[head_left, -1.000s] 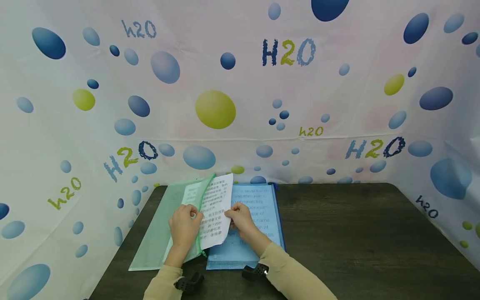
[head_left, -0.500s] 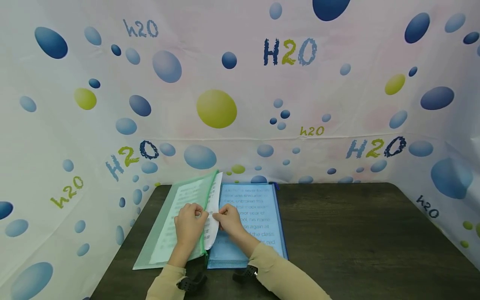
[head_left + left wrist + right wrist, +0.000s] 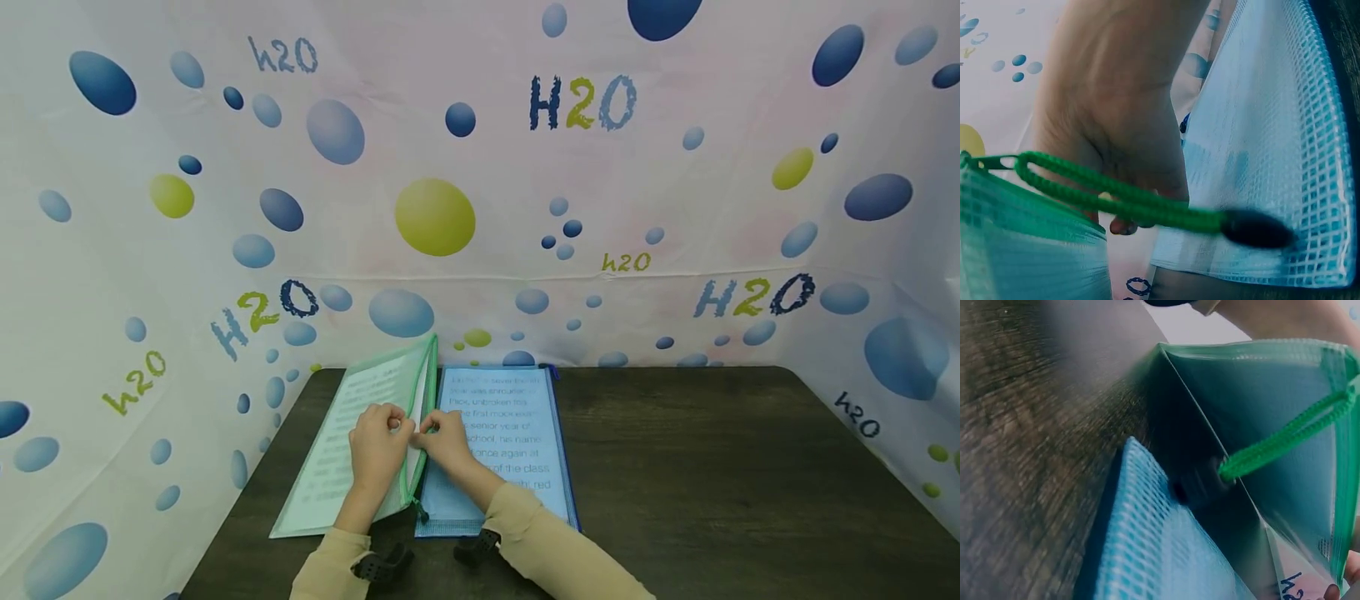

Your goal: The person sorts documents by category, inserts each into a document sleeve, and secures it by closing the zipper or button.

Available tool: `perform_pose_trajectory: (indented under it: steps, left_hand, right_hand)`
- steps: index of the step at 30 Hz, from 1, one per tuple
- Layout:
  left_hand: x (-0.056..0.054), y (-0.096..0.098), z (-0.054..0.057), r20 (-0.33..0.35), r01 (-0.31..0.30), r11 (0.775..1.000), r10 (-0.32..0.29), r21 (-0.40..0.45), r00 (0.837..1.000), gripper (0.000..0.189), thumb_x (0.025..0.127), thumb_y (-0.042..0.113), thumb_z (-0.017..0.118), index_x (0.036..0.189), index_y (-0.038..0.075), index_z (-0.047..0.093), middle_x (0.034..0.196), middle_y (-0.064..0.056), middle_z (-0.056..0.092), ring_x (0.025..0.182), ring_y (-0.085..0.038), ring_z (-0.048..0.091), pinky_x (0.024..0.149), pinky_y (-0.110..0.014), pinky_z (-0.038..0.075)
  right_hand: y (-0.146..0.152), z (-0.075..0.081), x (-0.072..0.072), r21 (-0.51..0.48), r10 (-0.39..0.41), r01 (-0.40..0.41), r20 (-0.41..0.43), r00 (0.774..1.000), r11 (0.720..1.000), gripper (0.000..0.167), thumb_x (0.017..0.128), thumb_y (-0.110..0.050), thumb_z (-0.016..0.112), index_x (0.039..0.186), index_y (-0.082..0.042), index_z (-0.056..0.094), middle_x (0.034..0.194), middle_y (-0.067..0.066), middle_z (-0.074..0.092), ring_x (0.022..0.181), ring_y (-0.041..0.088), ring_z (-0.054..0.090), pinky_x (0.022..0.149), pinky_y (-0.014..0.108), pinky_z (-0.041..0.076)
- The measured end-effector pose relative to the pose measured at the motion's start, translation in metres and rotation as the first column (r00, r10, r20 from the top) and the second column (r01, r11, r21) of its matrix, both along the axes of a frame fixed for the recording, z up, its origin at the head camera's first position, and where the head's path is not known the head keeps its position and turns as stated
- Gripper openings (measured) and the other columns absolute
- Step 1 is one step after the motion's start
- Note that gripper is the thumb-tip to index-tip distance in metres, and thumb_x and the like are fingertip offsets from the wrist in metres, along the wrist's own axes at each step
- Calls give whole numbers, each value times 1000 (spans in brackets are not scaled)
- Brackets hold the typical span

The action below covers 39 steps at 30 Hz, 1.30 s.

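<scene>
A pale green mesh zip pouch [image 3: 322, 487] has its right side lifted and its zip opening apart. My left hand [image 3: 377, 446] pinches the green-trimmed upper edge of the opening, thumb and forefinger making a ring. Across from it, my right hand [image 3: 448, 442] pinches the edge of a white printed sheet of paper [image 3: 412, 465], its fingertips right at the opening. Most of the sheet is inside the pouch, blurred print showing through the mesh. A green cord pull [image 3: 1116, 203] with a dark tip hangs from the zip.
A blue zip pouch [image 3: 517, 450] holding a printed English page lies flat to the right, partly under the right hand. Dark wooden tabletop [image 3: 675, 467] extends beyond it. A white curtain [image 3: 510, 167] with coloured dots stands behind the table.
My right hand has moved left, and the sheet has slid from mostly outside the green pouch to almost wholly inside it. My left hand keeps its hold on the pouch edge.
</scene>
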<state>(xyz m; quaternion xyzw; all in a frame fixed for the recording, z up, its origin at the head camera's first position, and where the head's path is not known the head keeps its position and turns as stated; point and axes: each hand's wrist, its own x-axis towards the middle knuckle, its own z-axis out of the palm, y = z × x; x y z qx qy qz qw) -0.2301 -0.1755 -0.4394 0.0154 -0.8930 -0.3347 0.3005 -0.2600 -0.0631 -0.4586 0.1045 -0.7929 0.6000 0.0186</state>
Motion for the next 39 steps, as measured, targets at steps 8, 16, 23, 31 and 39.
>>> perform_pose_trajectory:
  steps: [8, 16, 23, 31, 39]
  left_hand:
    - [0, -3, -1, -39, 13, 998, -10, 57, 999, 6, 81, 5, 65, 82, 3, 70, 77, -11, 61, 71, -25, 54, 74, -45, 40]
    - [-5, -8, -4, 29, 11, 988, -15, 152, 999, 12, 86, 5, 61, 90, 1, 71, 84, -11, 61, 77, -23, 58, 69, -33, 45]
    - [-7, -9, -4, 85, 6, 980, -23, 198, 996, 14, 90, 7, 59, 93, 0, 71, 84, -10, 60, 75, -18, 53, 66, -26, 43]
    - [-8, -10, -8, 121, 36, 970, -67, 238, 990, 16, 94, 9, 59, 99, -2, 70, 89, -13, 63, 75, -15, 53, 64, -24, 42]
    - [-10, -10, -14, 131, 30, 965, -66, 259, 989, 17, 94, 12, 60, 101, -1, 70, 89, -12, 62, 74, -15, 52, 63, -23, 42]
  right_hand:
    - [1, -1, 4, -77, 36, -33, 35, 999, 996, 17, 85, -16, 71, 85, 0, 67, 94, 10, 51, 80, 14, 41, 64, 24, 36]
    - [14, 8, 19, -355, 94, -10, 221, 971, 935, 31, 101, -22, 52, 117, 4, 60, 104, 16, 62, 88, 30, 61, 75, 44, 56]
    - [20, -3, 20, -495, 208, -20, 329, 921, 869, 36, 103, -24, 44, 125, 4, 47, 95, 13, 64, 77, 18, 66, 71, 37, 57]
    - [27, -9, 28, -543, 415, -139, 425, 805, 828, 41, 103, -43, 40, 109, -5, 52, 80, 3, 67, 72, 14, 66, 70, 33, 56]
    - [36, -12, 30, -587, 569, -256, 441, 694, 768, 44, 103, -51, 33, 102, -10, 49, 74, 0, 65, 68, 14, 67, 65, 28, 53]
